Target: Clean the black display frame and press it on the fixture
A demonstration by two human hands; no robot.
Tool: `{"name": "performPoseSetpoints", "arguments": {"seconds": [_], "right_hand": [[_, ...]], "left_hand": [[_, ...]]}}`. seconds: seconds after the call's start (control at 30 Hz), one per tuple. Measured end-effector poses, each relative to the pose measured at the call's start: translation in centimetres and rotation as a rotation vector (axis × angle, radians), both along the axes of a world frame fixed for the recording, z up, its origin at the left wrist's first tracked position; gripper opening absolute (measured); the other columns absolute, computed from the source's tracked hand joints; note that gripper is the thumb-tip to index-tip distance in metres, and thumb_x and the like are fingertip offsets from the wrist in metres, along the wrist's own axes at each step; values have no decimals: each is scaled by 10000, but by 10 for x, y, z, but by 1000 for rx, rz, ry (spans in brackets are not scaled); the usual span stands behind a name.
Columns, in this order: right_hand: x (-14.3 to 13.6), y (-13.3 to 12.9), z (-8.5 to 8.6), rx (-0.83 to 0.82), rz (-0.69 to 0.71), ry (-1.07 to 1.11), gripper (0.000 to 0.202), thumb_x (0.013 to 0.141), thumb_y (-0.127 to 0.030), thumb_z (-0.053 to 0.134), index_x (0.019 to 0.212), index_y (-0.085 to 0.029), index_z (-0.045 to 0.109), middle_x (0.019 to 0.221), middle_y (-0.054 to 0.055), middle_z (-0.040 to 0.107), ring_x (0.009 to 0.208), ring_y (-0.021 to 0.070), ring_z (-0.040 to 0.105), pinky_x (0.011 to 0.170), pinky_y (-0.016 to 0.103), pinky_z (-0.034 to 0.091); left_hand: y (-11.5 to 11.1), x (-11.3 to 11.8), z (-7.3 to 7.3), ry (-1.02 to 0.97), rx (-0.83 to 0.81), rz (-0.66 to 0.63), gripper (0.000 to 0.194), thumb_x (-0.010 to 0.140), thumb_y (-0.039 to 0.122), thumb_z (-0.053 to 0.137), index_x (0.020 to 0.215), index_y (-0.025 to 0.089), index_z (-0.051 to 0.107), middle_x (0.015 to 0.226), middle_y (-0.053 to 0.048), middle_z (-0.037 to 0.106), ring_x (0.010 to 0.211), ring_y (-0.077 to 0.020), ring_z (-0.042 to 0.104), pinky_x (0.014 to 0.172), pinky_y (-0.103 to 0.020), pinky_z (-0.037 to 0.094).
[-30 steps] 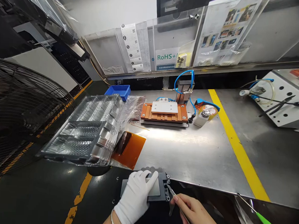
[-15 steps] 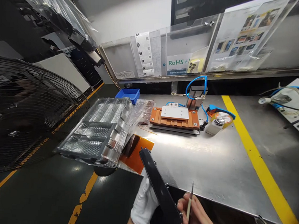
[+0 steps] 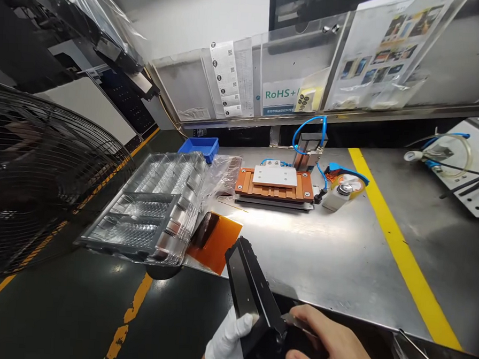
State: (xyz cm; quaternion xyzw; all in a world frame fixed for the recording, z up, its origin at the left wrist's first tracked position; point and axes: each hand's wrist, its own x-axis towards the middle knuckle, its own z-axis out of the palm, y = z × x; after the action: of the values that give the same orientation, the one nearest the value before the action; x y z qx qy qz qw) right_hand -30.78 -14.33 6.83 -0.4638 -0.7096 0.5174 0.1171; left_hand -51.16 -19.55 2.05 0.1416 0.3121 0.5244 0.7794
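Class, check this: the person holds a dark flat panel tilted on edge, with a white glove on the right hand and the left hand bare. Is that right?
Not quite. The head view shows the glove on the left hand, and the right hand is bare. The rest stands: both hands hold the dark flat panel tilted on edge.

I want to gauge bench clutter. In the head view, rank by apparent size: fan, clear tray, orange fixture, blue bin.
1. fan
2. clear tray
3. orange fixture
4. blue bin
The fan sits nearest the camera, so its true lead is unsure.
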Motion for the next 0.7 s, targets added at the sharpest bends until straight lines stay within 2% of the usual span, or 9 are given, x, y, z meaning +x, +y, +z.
{"name": "performPoseSetpoints", "arguments": {"seconds": [0.1, 0.2, 0.27, 0.37, 0.43, 0.6, 0.7], "right_hand": [[-5, 4, 4, 82, 22, -78, 313, 764, -574, 689, 847, -278, 635, 728, -36, 678, 617, 168, 615, 545, 249, 445], [-6, 5, 3, 100, 49, -103, 372, 749, -617, 689, 787, -260, 590, 677, -49, 621, 588, 155, 564, 524, 256, 375], [-5, 4, 2, 71, 57, -120, 376, 743, -609, 701, 777, -257, 570, 672, -56, 590, 599, 153, 542, 536, 261, 345], [-4, 2, 1, 5, 64, -152, 342, 733, -548, 731, 786, -260, 555, 684, -63, 568, 623, 152, 530, 555, 263, 321], [-3, 1, 0, -5, 60, -153, 353, 735, -545, 730, 761, -252, 534, 685, -61, 562, 630, 149, 525, 559, 261, 314], [0, -3, -1, 69, 24, -115, 501, 801, -667, 605, 652, -221, 431, 621, -55, 520, 580, 123, 481, 529, 251, 292], [1, -3, -1, 74, 21, -114, 536, 789, -746, 551, 681, -226, 476, 634, -48, 528, 577, 125, 483, 523, 251, 299]], "left_hand": [[3, 2, 12, -29, 45, -19, 309, 843, 372, 661, 1054, 155, 723, 904, -113, 743, 872, -232, 687, 749, -283, 495], [5, 7, 19, -39, 66, -21, 327, 831, 385, 674, 1062, 160, 725, 963, -104, 745, 851, -216, 687, 827, -299, 497], [4, 9, 18, -23, 53, -25, 345, 814, 413, 685, 1021, 142, 736, 935, -107, 745, 773, -203, 680, 795, -303, 505], [0, 10, 12, 11, 29, -28, 335, 811, 440, 677, 870, 119, 756, 805, -106, 734, 658, -176, 646, 647, -267, 487], [-2, 11, 8, 12, 23, -24, 336, 818, 442, 668, 860, 121, 757, 761, -98, 725, 637, -168, 638, 605, -250, 468], [-3, 14, 9, -1, -17, -12, 324, 809, 440, 692, 922, 142, 751, 845, -95, 744, 786, -211, 687, 702, -269, 490], [-2, 15, 13, 26, -24, -32, 368, 810, 472, 684, 925, 130, 758, 817, -106, 744, 810, -234, 692, 705, -281, 493]]}}
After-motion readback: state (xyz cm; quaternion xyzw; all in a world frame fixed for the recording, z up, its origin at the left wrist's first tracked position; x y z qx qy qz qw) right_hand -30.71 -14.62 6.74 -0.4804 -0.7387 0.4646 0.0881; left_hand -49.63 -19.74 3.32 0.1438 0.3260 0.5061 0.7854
